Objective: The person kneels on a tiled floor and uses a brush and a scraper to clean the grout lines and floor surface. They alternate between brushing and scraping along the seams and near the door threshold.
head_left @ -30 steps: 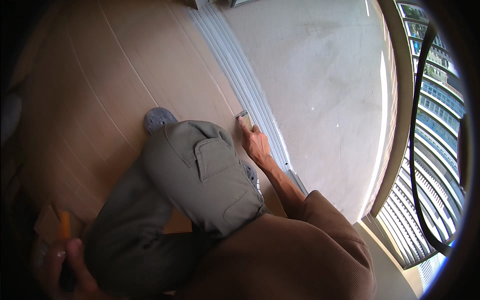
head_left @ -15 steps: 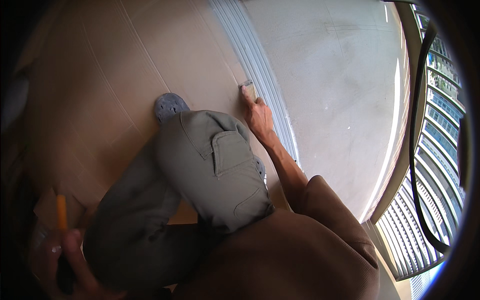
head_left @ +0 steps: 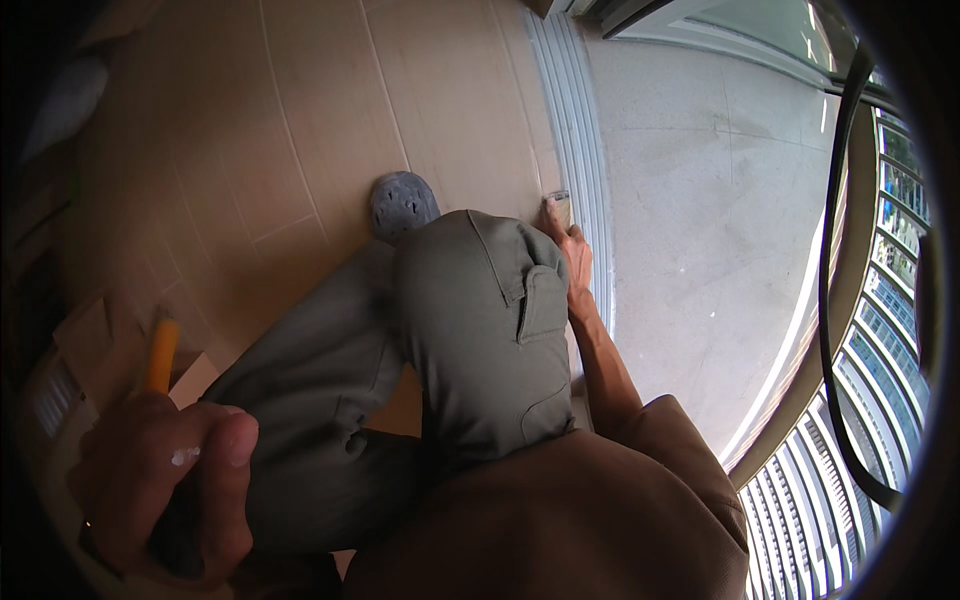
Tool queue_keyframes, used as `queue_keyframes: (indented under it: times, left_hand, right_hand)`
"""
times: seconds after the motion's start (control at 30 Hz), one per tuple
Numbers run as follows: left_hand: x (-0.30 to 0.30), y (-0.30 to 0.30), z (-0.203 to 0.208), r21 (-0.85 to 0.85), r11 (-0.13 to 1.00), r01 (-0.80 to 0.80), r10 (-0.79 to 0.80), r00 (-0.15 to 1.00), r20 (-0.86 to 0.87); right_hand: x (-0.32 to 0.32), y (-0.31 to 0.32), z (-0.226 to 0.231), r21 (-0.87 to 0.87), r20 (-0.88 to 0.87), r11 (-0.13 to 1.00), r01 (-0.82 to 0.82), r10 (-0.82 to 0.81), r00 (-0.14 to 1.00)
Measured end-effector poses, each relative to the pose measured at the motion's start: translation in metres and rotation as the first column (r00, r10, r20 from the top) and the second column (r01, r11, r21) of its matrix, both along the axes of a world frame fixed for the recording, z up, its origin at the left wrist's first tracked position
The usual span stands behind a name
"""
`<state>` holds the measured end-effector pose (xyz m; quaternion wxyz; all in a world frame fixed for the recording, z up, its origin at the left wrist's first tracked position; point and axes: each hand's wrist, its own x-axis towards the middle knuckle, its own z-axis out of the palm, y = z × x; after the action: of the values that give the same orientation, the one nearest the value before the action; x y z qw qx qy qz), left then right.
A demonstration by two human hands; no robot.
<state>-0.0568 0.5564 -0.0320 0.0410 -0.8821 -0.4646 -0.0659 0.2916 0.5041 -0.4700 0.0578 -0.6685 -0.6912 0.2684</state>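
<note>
My right hand (head_left: 575, 255) reaches down to the floor beside a grooved grey sliding-door track (head_left: 578, 130). Its fingers grip a small flat tool (head_left: 561, 208) with a pale yellowish body and a dark edge, probably a scraper; the edge meets the floor next to the track. At the lower left, my left hand (head_left: 190, 470) is raised close to the camera, closed round a tool with an orange-yellow rod-like end (head_left: 163, 355). A dark part of it shows below the fingers, but its kind is unclear. A white smear marks one finger.
Tan plank-like tiles (head_left: 330, 90) cover the floor on the left. A grey shoe (head_left: 403, 205) and my bent knees in olive trousers (head_left: 480, 320) fill the middle. Beyond the track lies a pale concrete floor (head_left: 700, 220) with slatted railings (head_left: 850, 400). Cardboard (head_left: 95, 335) lies at left.
The view has shifted, bringing a door frame into the top right. My left hand has come up, nearer the camera, with the orange-ended tool. My right hand still holds the flat tool by the track.
</note>
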Motion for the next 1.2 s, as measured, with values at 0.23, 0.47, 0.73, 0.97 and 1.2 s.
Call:
queue_keyframes:
  times: [0.23,0.47,0.73,0.97,1.2]
  left_hand:
    - [0.004,0.003,-0.001,-0.049,0.997,-0.054,0.061,0.984,0.164]
    - [0.009,0.006,0.001,-0.151,0.974,-0.169,0.204,0.944,0.258]
    - [0.016,0.014,0.004,-0.251,0.950,-0.185,0.274,0.878,0.392]
    - [0.002,0.010,0.001,0.016,0.999,0.043,-0.045,0.995,0.085]
    - [0.009,0.012,0.013,-0.229,0.962,-0.149,0.190,0.968,0.167]
  right_hand:
    - [-0.002,-0.002,-0.004,-0.128,0.018,0.991,0.035,-0.033,0.999]
    - [-0.014,0.030,0.000,-0.207,0.039,0.978,0.034,-0.027,0.999]
    - [-0.009,0.017,-0.006,-0.260,0.069,0.964,0.063,-0.047,0.996]
    - [-0.006,0.006,-0.011,-0.088,-0.029,0.996,0.027,-0.030,0.999]
    - [-0.018,0.035,-0.013,-0.183,0.053,0.981,0.065,-0.056,0.997]
